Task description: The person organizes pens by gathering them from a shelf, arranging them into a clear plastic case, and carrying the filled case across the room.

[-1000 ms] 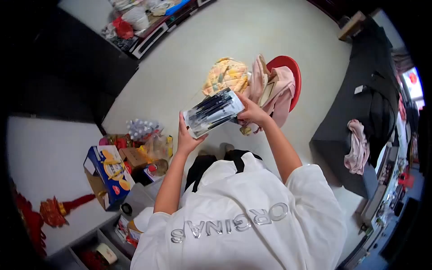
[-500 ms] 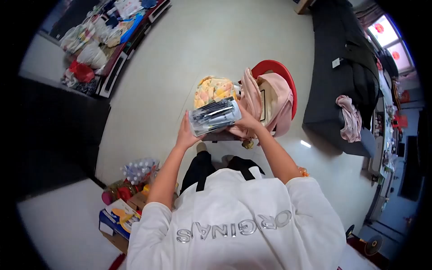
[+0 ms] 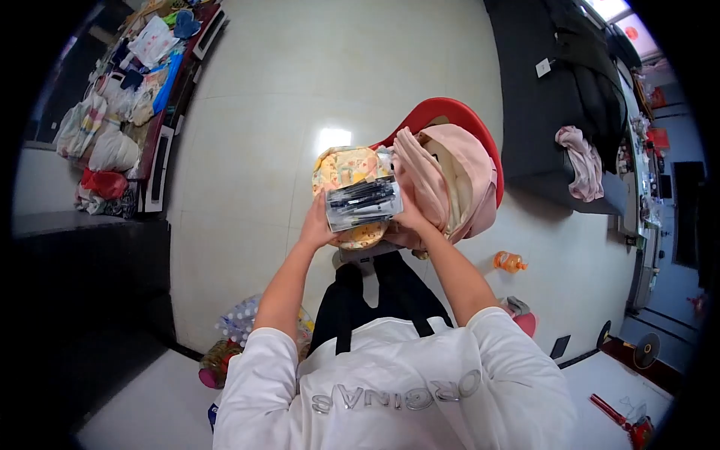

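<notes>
A clear box of dark pens (image 3: 364,204) is held up in front of me between both hands. My left hand (image 3: 319,227) is closed around its left end, and my right hand (image 3: 409,215) grips the right end. Just beneath and beyond the box is a yellow patterned bag (image 3: 341,165), partly covered by it. Beside that, an open pink backpack (image 3: 457,176) with a pale lining rests against a red seat (image 3: 457,109). Part of the backpack's near edge is hidden behind my right hand.
An orange bottle (image 3: 510,262) lies on the tiled floor at right. A dark sofa (image 3: 525,135) bears a crumpled pink cloth (image 3: 580,163). Bags and clothes cover a cabinet (image 3: 154,169) at left. Bottles (image 3: 217,360) in wrapping stand by my left elbow.
My view has shifted, bringing the orange bottle into sight. Both hands keep hold of the pen box, which now covers a lower part of the yellow bag.
</notes>
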Action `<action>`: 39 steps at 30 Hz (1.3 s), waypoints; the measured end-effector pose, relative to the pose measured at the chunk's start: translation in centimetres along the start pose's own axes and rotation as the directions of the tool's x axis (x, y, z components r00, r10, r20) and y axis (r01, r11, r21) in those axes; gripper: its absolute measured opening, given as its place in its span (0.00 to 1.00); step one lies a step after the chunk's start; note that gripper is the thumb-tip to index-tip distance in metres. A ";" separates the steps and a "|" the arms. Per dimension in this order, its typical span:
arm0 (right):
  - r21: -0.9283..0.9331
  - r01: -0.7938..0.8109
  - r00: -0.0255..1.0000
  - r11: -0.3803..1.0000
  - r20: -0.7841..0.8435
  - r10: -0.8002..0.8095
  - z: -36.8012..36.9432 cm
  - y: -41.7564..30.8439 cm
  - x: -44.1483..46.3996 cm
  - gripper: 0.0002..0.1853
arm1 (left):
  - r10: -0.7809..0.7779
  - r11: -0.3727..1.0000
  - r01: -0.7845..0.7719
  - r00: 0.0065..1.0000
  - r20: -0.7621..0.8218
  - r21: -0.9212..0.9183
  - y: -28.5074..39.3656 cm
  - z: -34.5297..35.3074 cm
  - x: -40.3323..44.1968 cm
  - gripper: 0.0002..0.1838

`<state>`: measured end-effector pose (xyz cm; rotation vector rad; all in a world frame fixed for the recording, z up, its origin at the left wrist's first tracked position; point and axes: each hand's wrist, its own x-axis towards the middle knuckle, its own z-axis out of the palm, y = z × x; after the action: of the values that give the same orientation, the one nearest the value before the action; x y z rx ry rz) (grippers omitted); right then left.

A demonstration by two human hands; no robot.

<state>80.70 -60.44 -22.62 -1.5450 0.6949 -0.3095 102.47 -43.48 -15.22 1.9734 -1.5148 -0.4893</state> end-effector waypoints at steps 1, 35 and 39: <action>-0.006 0.014 1.000 1.000 -0.015 -0.014 0.6 1.1 0.9 0.48 | -0.025 0.999 0.025 1.000 -0.005 0.022 -1.0 1.2 0.0 0.62; -0.529 -0.251 0.884 0.811 -0.467 -0.031 8.0 -13.7 -18.9 0.37 | 0.246 0.968 -0.235 0.955 0.165 -0.083 13.4 -1.0 -8.1 0.51; -0.548 -0.336 0.754 0.766 -0.644 -0.129 7.2 -13.4 -23.6 0.37 | 0.436 0.898 -0.428 0.827 0.354 -0.105 18.0 0.7 -7.2 0.49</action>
<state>69.79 -41.09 -5.40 -2.0468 1.5818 -0.5806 86.76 -39.83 -4.44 1.4973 -2.1128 -0.6998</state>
